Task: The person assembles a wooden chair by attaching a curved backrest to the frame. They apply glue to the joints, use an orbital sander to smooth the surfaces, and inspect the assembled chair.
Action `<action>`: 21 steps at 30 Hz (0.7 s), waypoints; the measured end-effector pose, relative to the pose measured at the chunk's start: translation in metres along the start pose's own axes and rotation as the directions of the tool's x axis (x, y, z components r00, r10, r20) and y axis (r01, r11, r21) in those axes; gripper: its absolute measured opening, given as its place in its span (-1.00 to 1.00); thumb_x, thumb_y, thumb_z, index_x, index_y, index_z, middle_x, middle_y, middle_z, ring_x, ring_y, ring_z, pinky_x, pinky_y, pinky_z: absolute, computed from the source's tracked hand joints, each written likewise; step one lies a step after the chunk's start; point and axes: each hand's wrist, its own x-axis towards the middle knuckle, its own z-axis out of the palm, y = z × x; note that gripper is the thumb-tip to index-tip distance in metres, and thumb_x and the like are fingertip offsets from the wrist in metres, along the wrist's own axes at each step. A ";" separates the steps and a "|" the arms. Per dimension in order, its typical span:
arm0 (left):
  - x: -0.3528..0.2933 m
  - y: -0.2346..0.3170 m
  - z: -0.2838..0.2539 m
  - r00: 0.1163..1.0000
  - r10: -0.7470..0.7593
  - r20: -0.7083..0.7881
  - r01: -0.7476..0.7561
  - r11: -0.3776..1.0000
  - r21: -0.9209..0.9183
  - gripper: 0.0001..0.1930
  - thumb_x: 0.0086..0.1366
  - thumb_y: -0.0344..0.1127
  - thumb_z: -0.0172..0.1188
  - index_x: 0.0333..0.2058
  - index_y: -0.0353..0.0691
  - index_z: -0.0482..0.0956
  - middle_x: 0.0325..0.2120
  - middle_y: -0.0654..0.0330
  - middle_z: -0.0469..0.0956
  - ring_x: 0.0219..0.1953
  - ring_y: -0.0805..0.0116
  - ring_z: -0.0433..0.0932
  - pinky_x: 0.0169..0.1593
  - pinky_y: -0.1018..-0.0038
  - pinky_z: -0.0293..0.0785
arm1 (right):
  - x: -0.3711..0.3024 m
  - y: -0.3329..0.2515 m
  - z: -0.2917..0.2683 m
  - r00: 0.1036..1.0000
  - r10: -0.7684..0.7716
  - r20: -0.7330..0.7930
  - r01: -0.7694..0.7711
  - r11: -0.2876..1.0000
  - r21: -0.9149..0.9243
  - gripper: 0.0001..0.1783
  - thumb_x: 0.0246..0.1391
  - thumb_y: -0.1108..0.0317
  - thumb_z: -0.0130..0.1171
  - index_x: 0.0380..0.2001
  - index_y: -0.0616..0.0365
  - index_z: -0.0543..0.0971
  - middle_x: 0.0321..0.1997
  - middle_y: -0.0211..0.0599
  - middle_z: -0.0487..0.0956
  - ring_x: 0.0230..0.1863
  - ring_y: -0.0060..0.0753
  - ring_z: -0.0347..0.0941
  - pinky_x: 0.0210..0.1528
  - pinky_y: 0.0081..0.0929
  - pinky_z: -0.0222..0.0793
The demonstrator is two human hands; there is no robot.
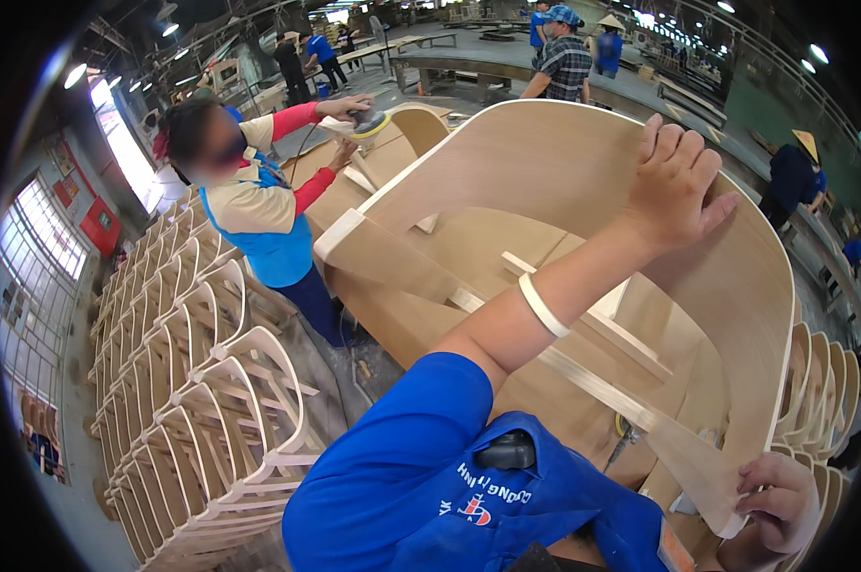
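Large U-shaped frame of pale bent wood: raised above the desk in front of the person, curved back facing away, rim upward; whether any edge rests on the desk is not clear.
Straight pale wooden crossbar: spans the 2 ends of the frame, on the person's side.
Left hand: gripping the upper rim near the far right bend, fingers hooked over the edge, thumb against the wood.
Right hand: closed about the near right end of the frame, low beside the body; its thumb is hard to make out.
Brown-topped desk: lies under the frame, with 1 loose-looking pale wooden strip visible through the opening.
Co-worker in a blue vest: across the desk, holding a round disc sander near another curved wooden panel.
Stacked pale chair frames: in rows on the left.
Step in hand: probably holding and positioning the frame by 2 points.
Next move: any turning or lowering seems to call for matched grips, keeping the rim clear of the strip.
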 end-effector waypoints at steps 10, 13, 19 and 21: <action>0.000 0.003 -0.001 0.999 -0.003 -0.044 0.003 1.000 -0.001 -0.65 0.00 0.01 0.26 -0.38 -0.10 0.44 -0.34 0.17 0.35 -0.12 0.08 0.27 0.20 0.02 -0.01 | 0.010 -0.013 -0.013 0.986 -0.073 0.149 0.067 0.997 0.044 -0.77 -0.30 0.71 0.05 -0.43 0.34 0.50 -0.13 0.14 0.49 -0.12 0.08 0.47 -0.15 -0.25 0.40; -0.001 0.002 0.000 1.000 -0.002 -0.031 0.003 1.000 0.006 -0.64 0.01 0.02 0.25 -0.39 -0.10 0.44 -0.34 0.17 0.35 -0.13 0.09 0.27 0.20 0.03 -0.01 | 0.003 -0.012 -0.011 0.992 -0.019 0.123 0.015 0.999 0.033 -0.76 -0.30 0.67 0.07 -0.42 0.33 0.50 -0.18 0.18 0.49 -0.10 0.15 0.45 -0.11 -0.23 0.40; -0.002 -0.001 0.006 0.999 0.029 -0.046 -0.028 0.999 0.022 -0.64 0.02 0.04 0.24 -0.41 -0.10 0.44 -0.35 0.18 0.36 -0.15 0.11 0.28 0.19 0.03 0.00 | -0.028 -0.001 0.008 0.981 0.098 -0.170 -0.108 0.993 -0.047 -0.79 -0.51 0.53 0.10 -0.60 0.13 0.50 -0.32 -0.16 0.44 -0.18 -0.10 0.40 -0.05 -0.14 0.33; -0.001 -0.003 0.007 0.998 0.038 -0.055 -0.037 0.999 0.017 -0.65 0.02 0.04 0.24 -0.43 -0.11 0.45 -0.35 0.17 0.37 -0.15 0.10 0.29 0.18 0.02 0.00 | -0.037 0.002 0.006 0.984 0.126 -0.130 -0.134 0.990 -0.055 -0.82 -0.44 0.54 0.09 -0.58 0.13 0.48 -0.27 -0.14 0.40 -0.12 -0.10 0.35 0.05 -0.07 0.24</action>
